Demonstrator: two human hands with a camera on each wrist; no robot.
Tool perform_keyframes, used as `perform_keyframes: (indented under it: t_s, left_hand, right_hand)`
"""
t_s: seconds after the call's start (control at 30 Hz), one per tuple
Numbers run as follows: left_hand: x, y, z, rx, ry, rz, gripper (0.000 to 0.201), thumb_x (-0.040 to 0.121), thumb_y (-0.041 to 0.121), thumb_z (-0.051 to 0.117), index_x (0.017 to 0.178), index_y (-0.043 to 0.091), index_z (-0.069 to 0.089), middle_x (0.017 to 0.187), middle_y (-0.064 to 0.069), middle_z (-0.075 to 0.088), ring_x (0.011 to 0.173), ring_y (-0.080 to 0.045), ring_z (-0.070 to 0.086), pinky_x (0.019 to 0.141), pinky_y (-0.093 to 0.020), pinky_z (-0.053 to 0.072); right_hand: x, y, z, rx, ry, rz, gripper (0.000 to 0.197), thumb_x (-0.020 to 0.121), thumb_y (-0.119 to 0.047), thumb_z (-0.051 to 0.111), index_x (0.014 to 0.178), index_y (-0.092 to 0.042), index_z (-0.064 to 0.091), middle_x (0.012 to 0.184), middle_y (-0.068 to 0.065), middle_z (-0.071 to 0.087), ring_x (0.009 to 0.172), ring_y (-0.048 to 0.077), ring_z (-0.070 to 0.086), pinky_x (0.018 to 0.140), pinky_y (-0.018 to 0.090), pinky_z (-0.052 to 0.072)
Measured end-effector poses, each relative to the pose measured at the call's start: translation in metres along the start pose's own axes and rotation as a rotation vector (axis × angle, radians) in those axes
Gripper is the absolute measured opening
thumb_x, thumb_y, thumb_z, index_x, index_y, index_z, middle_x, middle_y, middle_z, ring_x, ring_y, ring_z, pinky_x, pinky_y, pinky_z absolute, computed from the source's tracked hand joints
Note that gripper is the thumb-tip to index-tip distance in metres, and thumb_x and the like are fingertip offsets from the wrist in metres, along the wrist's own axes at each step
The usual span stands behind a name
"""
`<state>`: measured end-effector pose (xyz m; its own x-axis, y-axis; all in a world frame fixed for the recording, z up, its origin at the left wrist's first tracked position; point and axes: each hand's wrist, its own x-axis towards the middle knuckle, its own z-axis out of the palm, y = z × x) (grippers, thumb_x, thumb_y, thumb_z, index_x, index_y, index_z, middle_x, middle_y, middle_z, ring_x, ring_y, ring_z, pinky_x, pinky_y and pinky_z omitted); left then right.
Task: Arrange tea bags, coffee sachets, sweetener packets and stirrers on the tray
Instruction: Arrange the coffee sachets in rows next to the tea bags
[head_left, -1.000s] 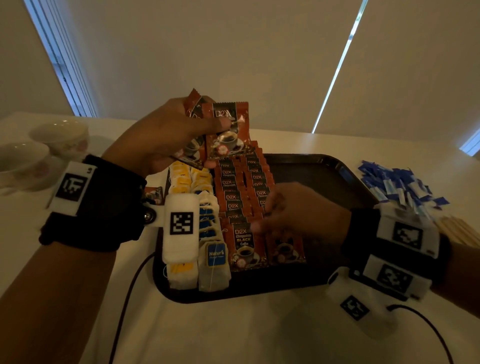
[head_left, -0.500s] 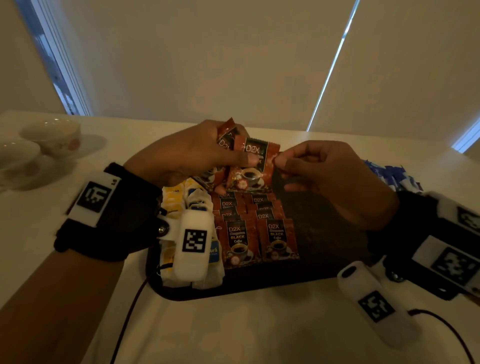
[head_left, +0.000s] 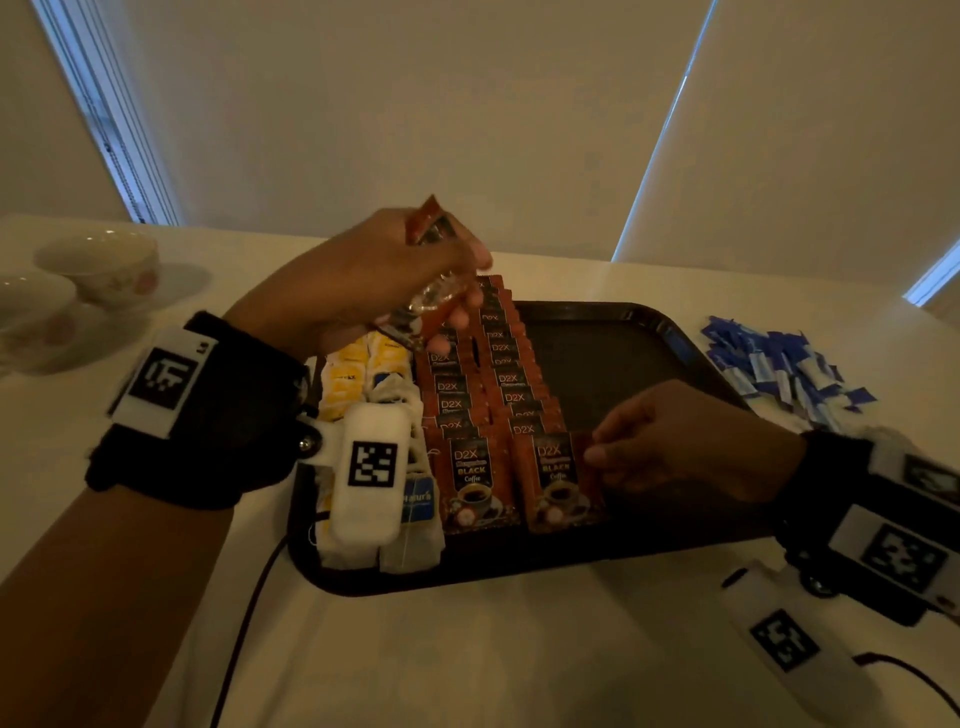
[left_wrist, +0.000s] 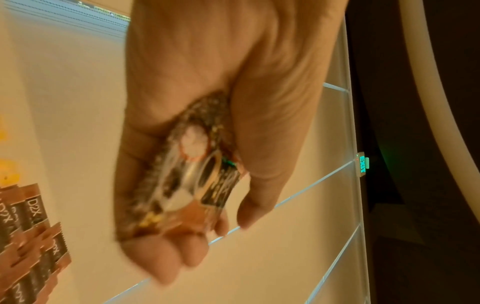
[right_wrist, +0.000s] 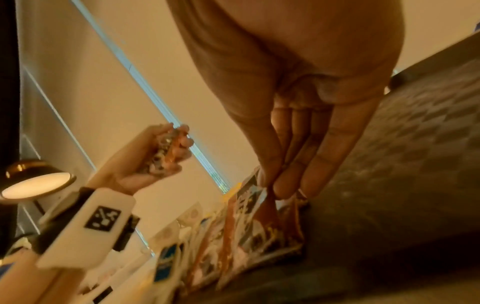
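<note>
While left hand (head_left: 363, 280) grips spare sachets (head_left: 434, 291) | right hand (head_left: 691, 441), now lowered, pinches front sachet (head_left: 558, 478) on tray (head_left: 597, 353)

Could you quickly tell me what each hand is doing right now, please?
Left hand: grips spare coffee sachets.
Right hand: pinches the front coffee sachet on the tray.

"D2X BLACK Coffee" on sachets (head_left: 470, 480)

the tray (head_left: 649, 332) lies bare right of the coffee sachets (head_left: 483, 395); tea bags (head_left: 363, 364) crowd its left.
</note>
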<state>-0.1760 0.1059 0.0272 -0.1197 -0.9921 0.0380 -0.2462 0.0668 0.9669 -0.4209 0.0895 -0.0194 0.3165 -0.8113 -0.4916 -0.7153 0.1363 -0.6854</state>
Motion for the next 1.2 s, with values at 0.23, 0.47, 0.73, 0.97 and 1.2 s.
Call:
perform_keyframes:
  t_s: [0.23, 0.47, 0.73, 0.97, 1.2]
  left_hand:
    - [0.001, 0.006, -0.006, -0.2, 0.085, 0.06, 0.033, 0.097, 0.008, 0.03, 0.11, 0.011, 0.061, 0.095, -0.014, 0.067, 0.081, -0.023, 0.069, 0.063, -0.034, 0.059]
    - [-0.001, 0.002, -0.005, -0.119, 0.021, 0.172, 0.024, 0.091, 0.0, 0.05, 0.107, 0.013, 0.061, 0.102, -0.003, 0.07, 0.094, -0.012, 0.069, 0.065, -0.019, 0.054]
    - [0.001, -0.002, 0.011, -0.106, -0.028, 0.237, 0.016, 0.075, 0.004, 0.068, 0.084, 0.013, 0.059, 0.076, 0.003, 0.062, 0.078, -0.016, 0.064, 0.062, -0.024, 0.054]
    - [-0.001, 0.005, -0.01, -0.141, 0.186, 0.155, 0.009, 0.093, 0.022, 0.054, 0.097, 0.017, 0.061, 0.09, -0.002, 0.068, 0.077, -0.011, 0.066, 0.067, -0.029, 0.058]
    - [-0.003, 0.008, -0.023, -0.19, 0.247, 0.145, 0.024, 0.099, 0.017, 0.038, 0.099, 0.017, 0.062, 0.086, -0.004, 0.069, 0.075, -0.013, 0.065, 0.071, -0.036, 0.059]
  right_hand:
    - [0.006, 0.002, 0.003, -0.233, -0.05, -0.003, 0.007, 0.083, -0.02, 0.065, 0.089, -0.015, 0.066, 0.087, -0.001, 0.069, 0.07, 0.005, 0.065, 0.061, 0.016, 0.051]
    - [-0.008, -0.028, 0.003, -0.412, 0.209, -0.272, 0.024, 0.076, -0.043, 0.063, 0.089, -0.022, 0.061, 0.084, -0.006, 0.064, 0.069, 0.006, 0.063, 0.059, 0.014, 0.05]
    - [-0.007, -0.061, 0.024, 0.329, 0.249, -0.524, 0.013, 0.083, -0.016, 0.064, 0.086, -0.003, 0.065, 0.078, 0.008, 0.069, 0.062, 0.007, 0.066, 0.059, 0.021, 0.057]
    - [-0.003, -0.039, 0.019, -0.086, -0.051, -0.248, 0.004, 0.083, -0.016, 0.064, 0.084, -0.012, 0.066, 0.085, 0.001, 0.068, 0.068, 0.006, 0.065, 0.06, 0.014, 0.054]
    - [0.01, -0.03, 0.04, -0.323, -0.136, -0.183, 0.012, 0.08, -0.022, 0.069, 0.088, -0.014, 0.065, 0.086, -0.003, 0.067, 0.071, 0.005, 0.065, 0.065, 0.016, 0.054]
